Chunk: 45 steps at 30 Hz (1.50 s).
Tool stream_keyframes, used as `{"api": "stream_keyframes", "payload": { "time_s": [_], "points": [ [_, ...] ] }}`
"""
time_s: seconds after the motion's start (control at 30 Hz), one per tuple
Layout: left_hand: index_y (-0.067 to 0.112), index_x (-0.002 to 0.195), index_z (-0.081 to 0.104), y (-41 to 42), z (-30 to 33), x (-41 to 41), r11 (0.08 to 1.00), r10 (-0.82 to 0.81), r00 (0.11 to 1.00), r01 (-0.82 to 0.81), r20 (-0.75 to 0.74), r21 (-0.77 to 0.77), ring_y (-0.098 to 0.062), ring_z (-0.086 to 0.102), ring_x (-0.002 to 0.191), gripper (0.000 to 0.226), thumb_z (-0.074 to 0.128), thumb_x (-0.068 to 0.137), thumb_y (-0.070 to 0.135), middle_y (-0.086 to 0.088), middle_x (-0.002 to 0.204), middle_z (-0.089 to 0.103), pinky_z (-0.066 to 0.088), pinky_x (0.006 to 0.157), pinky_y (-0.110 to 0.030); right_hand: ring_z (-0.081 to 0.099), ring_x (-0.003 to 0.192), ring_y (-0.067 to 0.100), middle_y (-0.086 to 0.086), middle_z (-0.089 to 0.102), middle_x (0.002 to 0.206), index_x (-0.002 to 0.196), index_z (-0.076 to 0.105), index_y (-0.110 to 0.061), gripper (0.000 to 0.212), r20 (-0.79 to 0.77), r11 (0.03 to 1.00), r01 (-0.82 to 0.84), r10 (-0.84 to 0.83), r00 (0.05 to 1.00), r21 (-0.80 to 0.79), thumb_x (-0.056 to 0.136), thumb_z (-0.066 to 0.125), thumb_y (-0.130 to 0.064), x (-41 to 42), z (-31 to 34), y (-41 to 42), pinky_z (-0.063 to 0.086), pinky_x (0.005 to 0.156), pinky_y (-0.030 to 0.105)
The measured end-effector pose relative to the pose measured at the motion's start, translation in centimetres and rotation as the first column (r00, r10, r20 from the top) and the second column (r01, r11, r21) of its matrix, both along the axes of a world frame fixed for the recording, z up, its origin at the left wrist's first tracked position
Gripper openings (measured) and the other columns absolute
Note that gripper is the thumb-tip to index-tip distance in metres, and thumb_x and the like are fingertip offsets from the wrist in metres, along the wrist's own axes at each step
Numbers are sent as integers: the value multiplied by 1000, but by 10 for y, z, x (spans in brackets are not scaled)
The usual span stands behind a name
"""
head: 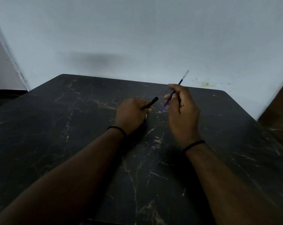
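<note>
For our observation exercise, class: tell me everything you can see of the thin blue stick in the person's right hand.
The thin blue stick looks like a slim plastic pen refill, blue along most of its length, pale at its upper end, and blurred. The right hand pinches it near the middle. It slants, upper end away and rightward, held above the dark marbled table without touching it.

Dark marble table (72,127) (pale wall (137,30) behind)
</note>
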State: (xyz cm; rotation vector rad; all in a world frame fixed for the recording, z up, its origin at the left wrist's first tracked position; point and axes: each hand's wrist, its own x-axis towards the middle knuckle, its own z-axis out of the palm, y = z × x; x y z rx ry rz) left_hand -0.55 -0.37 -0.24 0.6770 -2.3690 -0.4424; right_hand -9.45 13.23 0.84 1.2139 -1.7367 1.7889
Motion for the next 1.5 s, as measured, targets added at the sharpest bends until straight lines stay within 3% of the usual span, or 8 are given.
{"api": "stream_keyframes", "payload": {
  "time_s": [0.17, 0.33, 0.57, 0.73, 1.0, 1.23, 1.33, 1.5],
  "points": [
    [28, 59, 49, 0, 1, 2, 1000, 10, 999, -9, -31, 3, -7, 45, 54, 35, 70, 87, 29, 11, 56, 47, 26, 49, -25, 67, 86, 4, -6, 73, 100, 112, 68, -17, 20, 88, 999, -28, 24, 996, 43, 96, 60, -10, -1, -3, -2, 55, 74, 24],
    [22, 68, 61, 1, 2, 3, 1000, 12, 1000, -12, -24, -8, -11, 51, 58, 23, 70, 88, 29, 8, 63, 55, 31, 51, -25, 65, 71, 21, 5, 66, 77, 96, 68, -5, 33, -99, 998, 50, -54, 994, -42, 103, 48, -30, 2, -1, 3, 51, 64, 31],
    [14, 93, 75, -1, 1, 1, 999, -27, 1000, 27, 0, -31, -18, 60, 70, 18, 67, 91, 30, -2, 79, 67, 51, 62, -33, 59, 73, -1, -9, 60, 79, 104, 66, -9, 36, -70, 995, -3, -5, 998, -104, 105, 37, -31, 3, -3, 3, 43, 67, 10],
    [20, 91, 76, -1, 0, 0, 996, -67, 996, 64, -52, -57, -14, 53, 68, 12, 69, 89, 30, 7, 73, 57, 36, 55, -26, 60, 73, 0, -12, 59, 78, 104, 65, -11, 38, -41, 995, -9, 5, 999, -100, 105, 36, -35, 2, -4, 0, 44, 67, 8],
    [23, 95, 75, -2, 1, -1, 991, -61, 998, 58, -21, -121, -15, 51, 70, 13, 67, 89, 32, 5, 78, 56, 40, 57, -28, 61, 71, 1, -12, 60, 76, 102, 65, -13, 35, -17, 996, -14, 13, 1000, -92, 104, 38, -33, 4, -4, -1, 45, 66, 10],
    [15, 96, 79, 11, 3, -2, 971, -238, 942, 234, -235, -48, 5, 55, 65, 16, 74, 85, 24, 14, 74, 63, 43, 61, -14, 60, 89, 14, 5, 64, 100, 110, 67, -6, 30, -60, 997, -41, 45, 997, 71, 102, 49, -29, 5, -4, -1, 46, 76, 17],
    [16, 89, 77, 17, 4, 0, 940, -327, 886, 342, -328, -12, -3, 63, 64, 7, 73, 85, 19, 5, 76, 72, 47, 61, -13, 54, 86, 12, 1, 58, 100, 112, 67, -8, 27, -93, 990, -43, 56, 994, 136, 99, 56, -29, 4, -4, -4, 43, 73, 15],
    [20, 86, 76, 12, 5, 2, 946, -276, 895, 317, -350, 65, 13, 53, 55, 11, 79, 80, 29, 25, 61, 63, 40, 54, -4, 61, 82, 3, -6, 64, 93, 103, 67, -17, 8, -6, 994, -77, 78, 997, 78, 98, 61, -19, 5, -8, -5, 50, 73, 18]
  ]
}}
